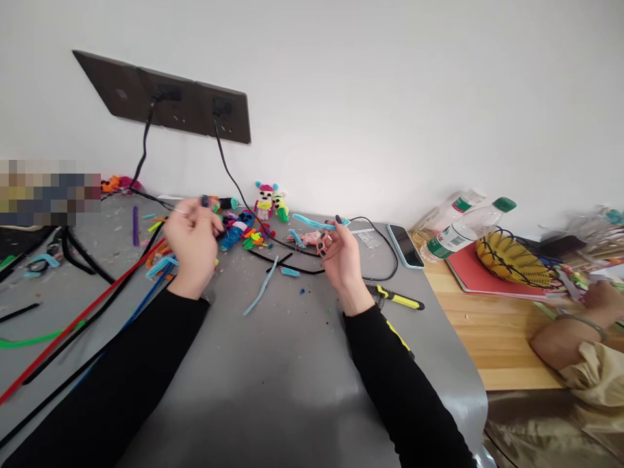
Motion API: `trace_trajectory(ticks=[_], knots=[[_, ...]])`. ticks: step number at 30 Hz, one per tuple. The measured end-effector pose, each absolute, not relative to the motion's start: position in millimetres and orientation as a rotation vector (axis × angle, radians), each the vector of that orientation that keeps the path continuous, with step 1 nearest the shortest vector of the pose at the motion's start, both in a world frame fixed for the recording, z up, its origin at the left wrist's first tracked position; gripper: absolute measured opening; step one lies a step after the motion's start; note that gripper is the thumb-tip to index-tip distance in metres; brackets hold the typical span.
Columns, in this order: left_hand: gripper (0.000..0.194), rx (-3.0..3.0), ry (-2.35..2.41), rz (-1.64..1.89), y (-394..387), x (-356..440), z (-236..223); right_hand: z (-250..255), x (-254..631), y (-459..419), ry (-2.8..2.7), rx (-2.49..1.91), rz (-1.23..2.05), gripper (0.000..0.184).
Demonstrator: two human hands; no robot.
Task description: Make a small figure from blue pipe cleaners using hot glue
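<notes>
Light-blue pipe cleaner point(312, 223) held in R. hand point(342, 266), pinched narrow at the fingertips above grey mat point(292, 383), free end pointing L.; L. hand point(192, 248) also raised, well apart from R. hand, fingertips drawn close; blurred, so can't tell if anything is gripped; beneath and beside L. wrist, assorted loose pcs incl. long red strip point(73, 329); btwn the hands, on mat, pale-blue strip point(262, 286) and short blue pc. point(290, 272) nr. it; behind, against wall, pink-capped doll point(264, 207) upright w/ yellow-green doll point(281, 208) just beside; R. of R. hand, phone point(406, 247) flat nr. mat edge; yellow-black tool point(400, 299) nr. R. wrist, partly hidden by sleeve; further R., on wooden table point(468, 325), green-capped bottle point(461, 235), red folder point(465, 273) w/ yellow basket point(509, 259) on it; co-worker's arm point(560, 339) rests at far R.; dark socket panel point(195, 110) on wall, two plugs fitted.
</notes>
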State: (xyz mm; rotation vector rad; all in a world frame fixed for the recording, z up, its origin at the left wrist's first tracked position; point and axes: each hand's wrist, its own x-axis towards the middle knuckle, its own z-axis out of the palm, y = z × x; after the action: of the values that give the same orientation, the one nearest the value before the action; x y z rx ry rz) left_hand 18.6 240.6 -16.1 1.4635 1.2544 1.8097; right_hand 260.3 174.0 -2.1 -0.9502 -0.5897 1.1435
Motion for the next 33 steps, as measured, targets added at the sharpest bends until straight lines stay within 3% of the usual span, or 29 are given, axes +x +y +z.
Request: trace_trajectory(ticks=[1, 4, 7, 9, 11, 15, 21, 28, 33], knots=[[0.012, 1.455, 1.327, 1.969, 241.7, 14.6, -13.5, -1.4, 260.0, 174.0, -0.6, -0.958, 1.145, 0.033], [0.036, 1.615, 1.512, 2.206, 236.0, 13.9, -7.8, -0.3, 255.7, 172.7, -0.667, -0.944, 1.21, 0.033], [0.019, 1.829, 1.086, 1.895, 221.9, 30.7, -9.1, 0.2, 247.1, 168.5, -0.78, -0.876, 1.342, 0.036], [0.033, 1.837, 0.814, 1.459, 212.3, 45.3, -11.6, 0.5, 241.0, 164.8, -0.87, -0.849, 1.415, 0.04], [0.043, 1.795, 0.78, 1.252, 204.8, 56.3, -12.1, 0.9, 236.4, 161.4, -0.954, -0.851, 1.452, 0.044], [0.05, 1.761, 0.954, 1.3, 198.3, 60.4, -4.7, 1.3, 232.7, 159.0, -1.072, -0.919, 1.398, 0.048], [0.045, 1.904, 1.014, 1.301, 200.6, 53.3, 1.1, -0.8, 228.2, 158.3, -1.117, -1.061, 1.223, 0.05], [0.044, 2.218, 1.044, 1.295, 201.4, 52.4, -14.9, 3.5, 235.0, 152.7, -1.156, -1.211, 0.805, 0.052], [0.047, 2.219, 1.084, 1.271, 202.6, 52.0, -18.9, 9.0, 247.6, 153.8, -1.152, -1.166, 0.849, 0.05]])
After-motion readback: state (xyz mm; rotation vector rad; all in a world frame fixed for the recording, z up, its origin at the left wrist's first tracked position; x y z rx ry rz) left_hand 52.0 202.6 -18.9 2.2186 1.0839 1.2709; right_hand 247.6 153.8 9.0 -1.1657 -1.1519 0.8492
